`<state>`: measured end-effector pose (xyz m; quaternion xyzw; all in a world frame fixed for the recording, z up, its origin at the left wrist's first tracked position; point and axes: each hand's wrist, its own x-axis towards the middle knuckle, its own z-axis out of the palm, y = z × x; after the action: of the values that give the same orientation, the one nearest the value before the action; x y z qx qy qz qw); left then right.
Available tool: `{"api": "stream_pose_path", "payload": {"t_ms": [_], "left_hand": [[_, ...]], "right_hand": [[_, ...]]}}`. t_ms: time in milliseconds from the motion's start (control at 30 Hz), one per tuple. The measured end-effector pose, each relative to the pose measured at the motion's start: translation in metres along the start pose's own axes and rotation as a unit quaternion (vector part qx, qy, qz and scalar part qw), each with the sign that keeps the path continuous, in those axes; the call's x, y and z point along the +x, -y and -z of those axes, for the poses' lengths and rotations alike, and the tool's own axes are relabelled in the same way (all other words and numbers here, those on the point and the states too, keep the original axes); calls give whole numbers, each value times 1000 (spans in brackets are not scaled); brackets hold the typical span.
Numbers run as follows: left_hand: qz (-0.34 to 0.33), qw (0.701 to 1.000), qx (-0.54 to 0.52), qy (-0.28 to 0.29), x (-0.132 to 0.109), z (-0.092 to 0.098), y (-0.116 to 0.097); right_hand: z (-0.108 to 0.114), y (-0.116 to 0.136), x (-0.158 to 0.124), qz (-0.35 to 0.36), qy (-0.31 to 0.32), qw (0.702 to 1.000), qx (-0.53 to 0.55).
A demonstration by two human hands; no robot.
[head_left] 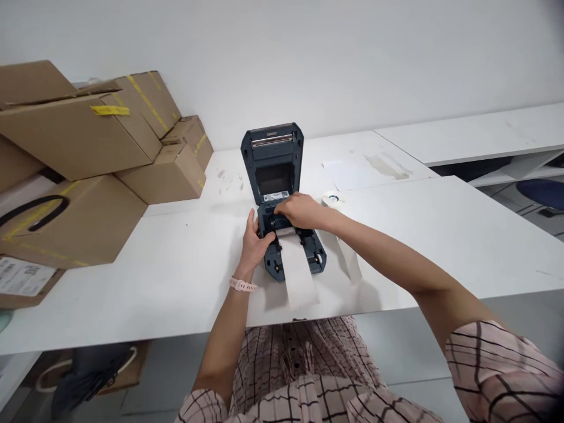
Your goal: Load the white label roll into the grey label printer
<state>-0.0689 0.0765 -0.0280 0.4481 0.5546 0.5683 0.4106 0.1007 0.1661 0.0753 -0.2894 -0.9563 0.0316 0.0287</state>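
A dark label printer [318, 258] stands on the white table with its lid [274, 155] raised. From its middle a white paper strip [298, 267] runs out over the front edge onto the table. My left hand [255, 247] grips the printer's left side, thumb over the rim and fingers along the outer wall. Above the rear of the open compartment, my right hand [299, 210] has its fingers bent down and closed; what they hold, if anything, is hidden. A label roll [332, 200] lies just right of the printer, and another white strip [350, 258] shows nearer the front.
Cardboard boxes [83, 135] are stacked on the table's left, with a black looped strap [61, 205] among them. Behind the table [176, 294] rises a white wall. Flat white paper [346, 174] lies back right. A blue chair [541, 192] stands at the far right.
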Motion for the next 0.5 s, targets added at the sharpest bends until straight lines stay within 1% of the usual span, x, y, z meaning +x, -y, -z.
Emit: {"api": "stream_pose_path", "payload": {"t_ms": [33,67,100,167,267,333,433,500], "left_hand": [[2,1000,-7,8,0,3,0],[1,1000,-13,16,0,5,0],[-1,1000,-16,22,0,8,0],[-4,999,-18,26,0,11,-2],[-2,1000,-15,21,-1,11,-4],[0,1000,-18,16,-2,10,-5],[2,1000,-26,7,-3,9,-5],[1,1000,-30,3,-3,9,-5]], "right_hand": [[-5,2,2,1,49,999,-14],[-9,3,4,5,84,996,-20],[-12,2,7,11,108,994,-17],[-14,-1,11,32,137,990,9],[-11,-10,16,76,166,982,57],[-9,-17,18,98,173,975,102],[-10,-26,19,97,178,963,175],[-10,-30,20,107,188,955,205]]}}
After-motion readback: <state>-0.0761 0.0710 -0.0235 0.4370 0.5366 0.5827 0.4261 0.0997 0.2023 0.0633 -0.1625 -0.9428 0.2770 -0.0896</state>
